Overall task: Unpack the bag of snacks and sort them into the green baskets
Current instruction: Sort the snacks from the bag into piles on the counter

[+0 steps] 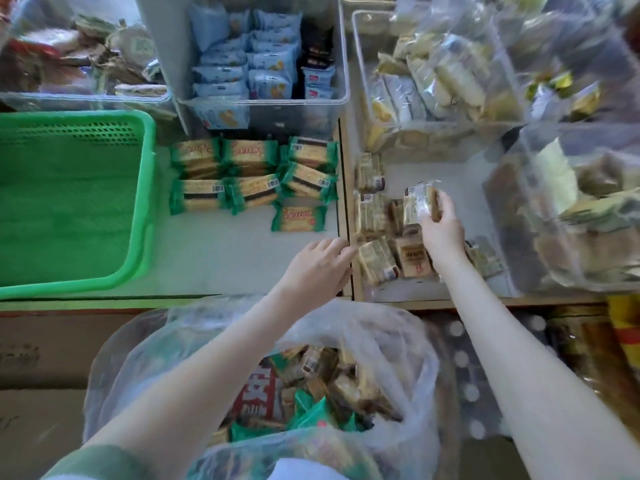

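The right hand (441, 230) holds one clear-wrapped snack pack (420, 202), with its fingers curled round it. It is at about 3 o'clock, just above a pile of brown packs (377, 261) on the shelf. The left hand (318, 265) is near the middle. Its fingers are loose and hold nothing.

The bag of snacks (398, 341) sits at 6 o'clock, open and full of packs. The green basket (149, 188) is at 9 o'clock, and no snacks show in it. Green packs (249, 174) lie in rows at 11 o'clock, beside the basket.

I think this step is sorting the packs into groups by kind. Next, the right hand needs to set its pack down with the brown ones, or carry it over to the basket. Then a hand must go down to the bag for more.
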Available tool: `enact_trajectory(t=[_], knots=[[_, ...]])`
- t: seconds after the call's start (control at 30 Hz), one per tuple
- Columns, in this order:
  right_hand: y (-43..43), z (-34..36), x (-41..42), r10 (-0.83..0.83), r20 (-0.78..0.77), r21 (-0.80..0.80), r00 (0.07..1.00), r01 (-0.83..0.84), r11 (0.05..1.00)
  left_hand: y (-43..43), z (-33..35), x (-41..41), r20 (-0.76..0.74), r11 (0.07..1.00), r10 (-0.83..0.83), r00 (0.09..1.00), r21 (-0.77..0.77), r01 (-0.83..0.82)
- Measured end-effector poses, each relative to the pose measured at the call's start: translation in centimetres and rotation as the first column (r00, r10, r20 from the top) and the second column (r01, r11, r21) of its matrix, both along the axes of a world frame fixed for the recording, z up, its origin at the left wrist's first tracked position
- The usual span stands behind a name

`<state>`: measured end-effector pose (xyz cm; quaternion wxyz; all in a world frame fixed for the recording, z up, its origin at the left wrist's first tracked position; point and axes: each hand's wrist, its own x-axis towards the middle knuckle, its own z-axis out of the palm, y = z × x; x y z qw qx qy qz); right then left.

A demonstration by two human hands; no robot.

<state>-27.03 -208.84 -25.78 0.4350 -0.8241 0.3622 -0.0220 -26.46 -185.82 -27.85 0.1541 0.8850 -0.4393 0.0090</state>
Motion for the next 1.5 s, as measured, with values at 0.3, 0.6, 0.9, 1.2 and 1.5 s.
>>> enact_trajectory(t=[0.3, 0.6, 0.9, 1.2, 1.5], knots=[[-3.4, -2.2, 3.5, 0.289, -0.506, -0.182, 0.813, -0.428, 0.885, 1.0, -0.7, 1.3, -0.089, 0.998, 0.064, 0.994, -0.014, -0.066], [10.2, 2.3, -4.4, 0.595, 0.174, -0.526, 0.784, -0.437, 0.73, 11.3, 1.2, -3.8, -0.075, 0.991, 0.125, 0.989, -0.037, -0.128], [27.1, -4.2, -15.6, 0.962, -0.129, -0.601, 0.242, -0.79, 0.119, 26.4, -1.2, -12.9, -0.014, 0.954, 0.109, 0.994, 0.281, -0.101], [32.1, -7.8, -15.9, 0.777, -0.587, -0.531, 0.229, -0.833, -0.155, 28.2, -2.4, -10.5, 0.056, 0.923, 0.192, 0.98, 0.329, -0.199], [30.9, -6.2, -16.4, 0.826, -0.526, -0.511, 0.201, -0.851, -0.119, 26.8, -2.1, -9.4, 0.009, 0.902, 0.301, 0.954, 0.322, -0.288]])
